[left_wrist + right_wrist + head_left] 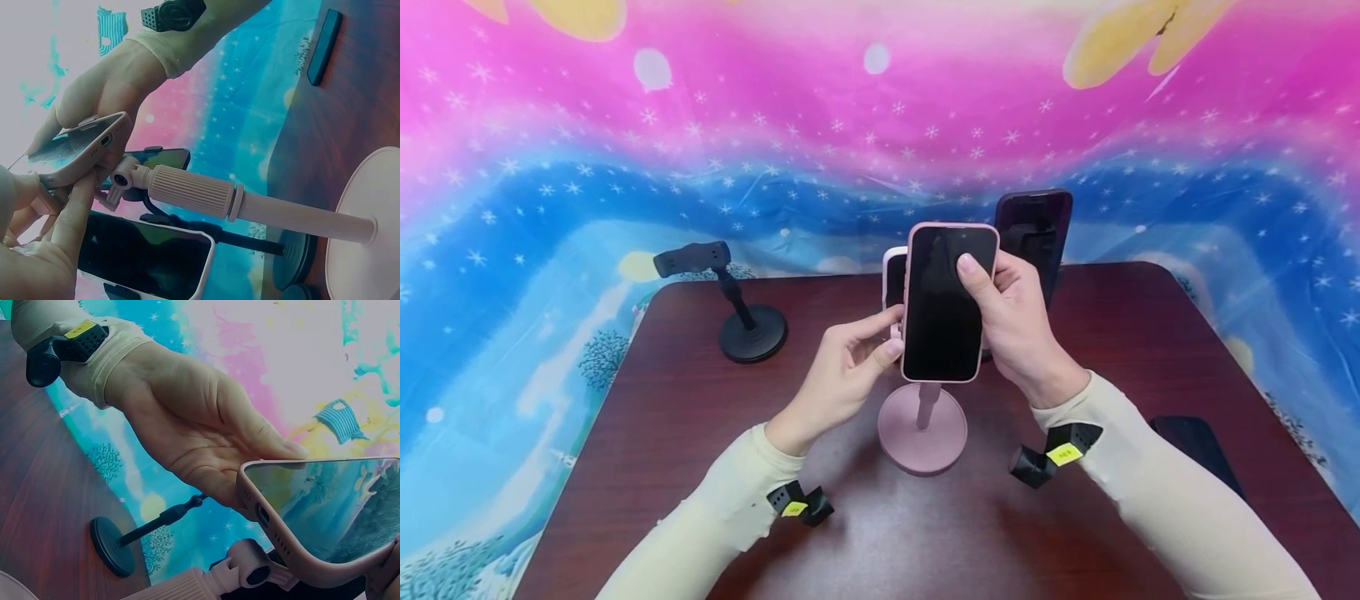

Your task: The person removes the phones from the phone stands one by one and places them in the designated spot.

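A smartphone in a pink case point(950, 308) stands upright, screen facing me, at the top of a pink phone stand point(922, 429). My right hand point(1022, 325) holds its right side, thumb on the screen and fingers behind. My left hand point(838, 371) is at the opposite edge, thumb and index finger pinching a small pink part of the stand's holder. In the left wrist view, the stand's ribbed neck point(190, 190) and joint lie just below the phone point(81, 150). Most of the holder is hidden behind the phone, so I cannot tell how it grips.
An unloaded black phone stand point(752, 332) is at the back left. Behind my hands are a white-cased phone point(892, 279) and a tall dark phone point(1037, 225). A black phone point(1198, 450) lies flat at the right. A patterned cloth point(820, 142) hangs behind the table.
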### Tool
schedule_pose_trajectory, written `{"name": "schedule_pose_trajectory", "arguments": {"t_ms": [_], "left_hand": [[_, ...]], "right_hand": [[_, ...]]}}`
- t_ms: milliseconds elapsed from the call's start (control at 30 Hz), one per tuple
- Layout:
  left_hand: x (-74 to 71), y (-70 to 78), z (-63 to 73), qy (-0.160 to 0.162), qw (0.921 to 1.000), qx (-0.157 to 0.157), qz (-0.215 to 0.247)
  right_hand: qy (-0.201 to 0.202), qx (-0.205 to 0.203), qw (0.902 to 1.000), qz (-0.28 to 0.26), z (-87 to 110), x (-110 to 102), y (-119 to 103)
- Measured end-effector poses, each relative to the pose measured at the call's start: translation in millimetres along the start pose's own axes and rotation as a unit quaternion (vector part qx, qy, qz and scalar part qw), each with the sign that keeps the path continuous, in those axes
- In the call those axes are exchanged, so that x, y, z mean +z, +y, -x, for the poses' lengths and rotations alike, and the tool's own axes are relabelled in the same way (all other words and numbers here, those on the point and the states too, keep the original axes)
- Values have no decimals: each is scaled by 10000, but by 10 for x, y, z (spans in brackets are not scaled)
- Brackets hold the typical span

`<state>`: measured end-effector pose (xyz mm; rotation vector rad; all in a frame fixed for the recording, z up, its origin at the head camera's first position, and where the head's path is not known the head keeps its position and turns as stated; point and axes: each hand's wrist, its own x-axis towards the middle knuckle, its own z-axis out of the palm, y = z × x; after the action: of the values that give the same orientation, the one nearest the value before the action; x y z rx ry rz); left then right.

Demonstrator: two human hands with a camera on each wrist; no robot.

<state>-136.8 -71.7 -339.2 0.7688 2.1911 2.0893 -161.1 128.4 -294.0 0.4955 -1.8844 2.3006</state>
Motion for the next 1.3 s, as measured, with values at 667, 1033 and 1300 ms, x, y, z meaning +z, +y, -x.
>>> {"name": "schedule_pose_trajectory", "arguments": {"t_ms": [667,1033,1300], "left_hand": [[-10,6,1,-28,9998,-108,-176],[1,26,4,-12,10000,-50,-63],[-4,23,7,1,10000,-66,-51]], "right_hand": [[109,-58,9999,44,-26,14,-27],[176,-86,9998,46,-37,24,-46],[268,-128,9996,-6,-60,33,-64]]}}
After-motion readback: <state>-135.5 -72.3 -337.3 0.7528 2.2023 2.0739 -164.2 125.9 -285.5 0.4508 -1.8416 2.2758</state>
